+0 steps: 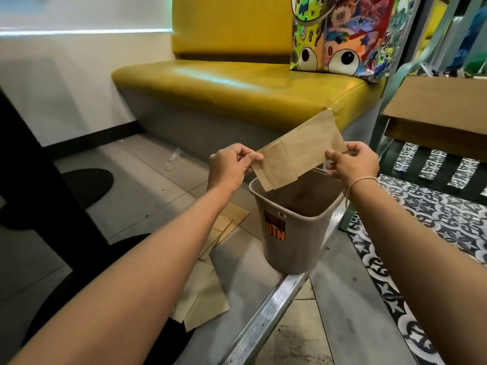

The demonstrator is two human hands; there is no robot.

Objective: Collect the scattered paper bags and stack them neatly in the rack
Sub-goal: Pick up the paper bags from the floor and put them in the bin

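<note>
A flat brown paper bag (300, 154) hangs tilted just above the open top of a beige plastic bin (292, 233) with an orange label. My left hand (229, 167) pinches the bag's lower left end. My right hand (351, 162) pinches its right edge. The bag's lower corner dips inside the bin's rim. Several more flat brown bags (208, 288) lie scattered on the floor to the left of the bin, partly hidden under my left forearm.
A yellow padded bench (224, 85) stands behind the bin, with a colourful printed bag (342, 35) on it. A cardboard box (442, 111) rests on a green chair at right. A metal floor strip (266, 317) runs beside the bin. A dark table leg stands at left.
</note>
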